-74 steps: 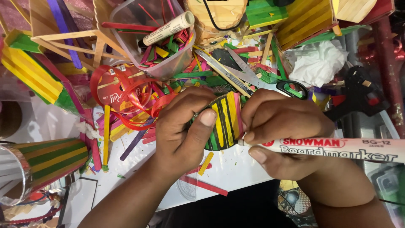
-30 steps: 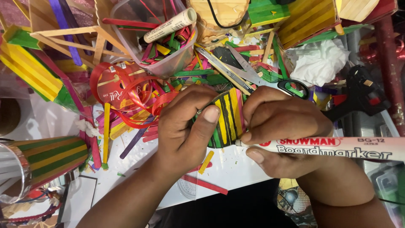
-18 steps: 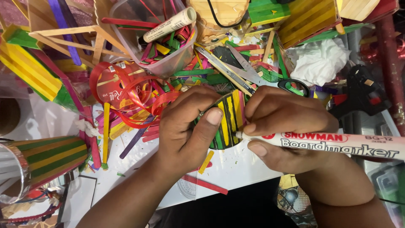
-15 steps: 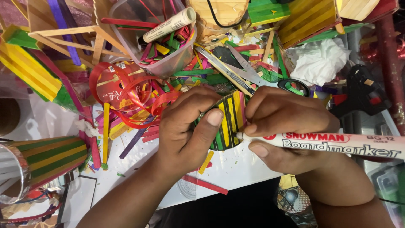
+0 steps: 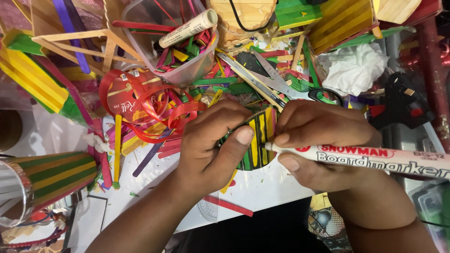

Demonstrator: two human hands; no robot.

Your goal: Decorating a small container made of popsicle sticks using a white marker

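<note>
The left hand (image 5: pixel 206 150) pinches a light, stiff, likely brittle green-and-yellow stick disc (image 5: pixel 257 140) by its rim, thumb flat on its face, while the right hand (image 5: pixel 323 145) just beside it grips a white marker (image 5: pixel 365 158) tip-down against the disc.

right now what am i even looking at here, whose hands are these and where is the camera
There is no machine here: the picture comes from a camera worn on a person's head, looking down at that person's own two bare hands over a cluttered craft table.

The left hand grips a small panel of green and yellow craft sticks with black lines on it. The right hand holds a white marker pen, its tip touching the panel's right edge.

Around them lie a tangle of red ribbon, a clear plastic tub of coloured stick pieces with a pale tube on top, scissors with green handles, crumpled white paper, a black glue gun and, at the far left, a cup clad in green and yellow sticks.
</note>
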